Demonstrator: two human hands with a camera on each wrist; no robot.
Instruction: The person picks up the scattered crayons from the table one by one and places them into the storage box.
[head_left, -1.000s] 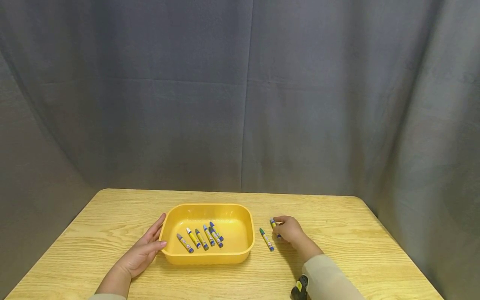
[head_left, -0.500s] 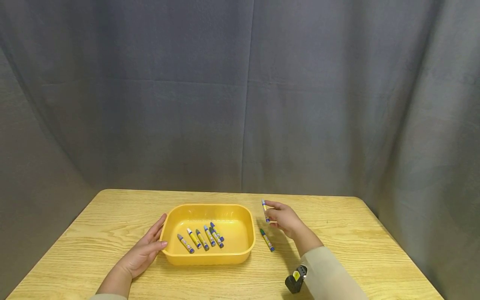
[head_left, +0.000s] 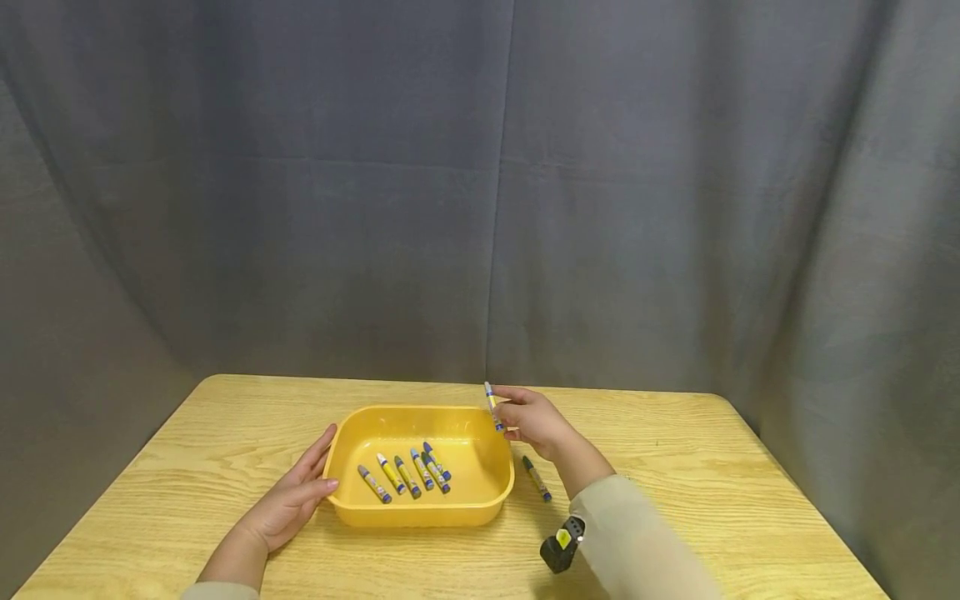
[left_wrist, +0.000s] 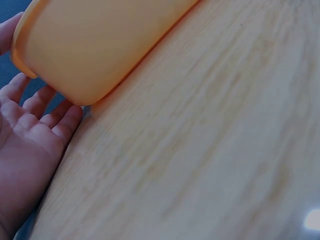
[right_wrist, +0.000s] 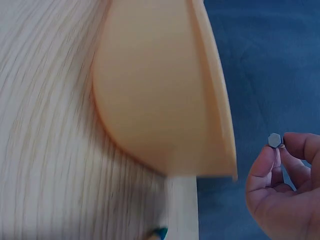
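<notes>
My right hand (head_left: 536, 423) pinches a crayon (head_left: 492, 407) with a pale tip and a yellow-and-blue wrapper between thumb and fingers. It is above the right rim of a yellow plastic tray (head_left: 412, 517). In the right wrist view the grey hexagonal end of the crayon (right_wrist: 274, 140) faces the camera. My left hand (head_left: 288, 504) holds the tray's left end, thumb on the rim and fingers against the outer wall. Several crayons (head_left: 406, 477) in similar wrappers lie side by side inside the tray. Outside, on its right, a dark green crayon (head_left: 537, 479) lies on the table.
The tray stands on a light wood-grain table (head_left: 645, 433). Behind and around the table hang grey curtains (head_left: 360, 208). A black wrist-worn device (head_left: 562, 544) is on the right sleeve.
My right hand has lifted the pale-tipped crayon off the table and carried it left, over the tray's right rim. The left hand and the tray stay almost where they were.
</notes>
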